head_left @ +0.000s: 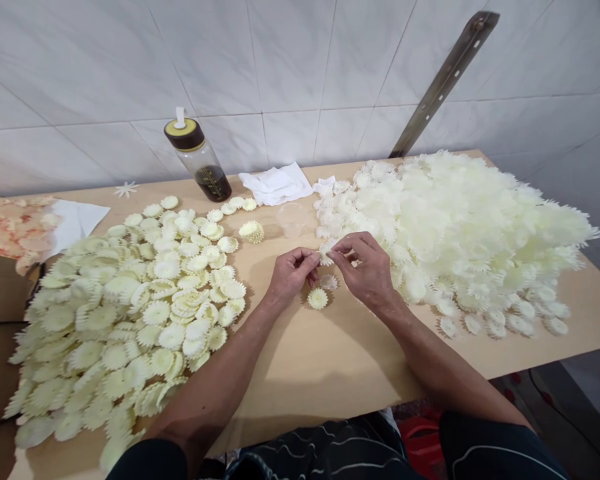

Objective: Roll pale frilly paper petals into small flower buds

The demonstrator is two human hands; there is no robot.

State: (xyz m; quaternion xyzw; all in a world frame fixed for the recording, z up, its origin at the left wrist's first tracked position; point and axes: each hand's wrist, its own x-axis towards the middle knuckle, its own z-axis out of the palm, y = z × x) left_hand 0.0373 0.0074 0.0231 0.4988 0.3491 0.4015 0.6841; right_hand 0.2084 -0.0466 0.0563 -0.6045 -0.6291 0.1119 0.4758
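Marbled wall tiles back a tan table. Mid-frame, one whitish frilled piece, seemingly unfinished, is pinched between the fingertips of the left hand and right hand. Just below lies a scalloped disc. Outward, a yellowish heap fills frame left, a whiter heap frame right; which is done, I cannot tell.
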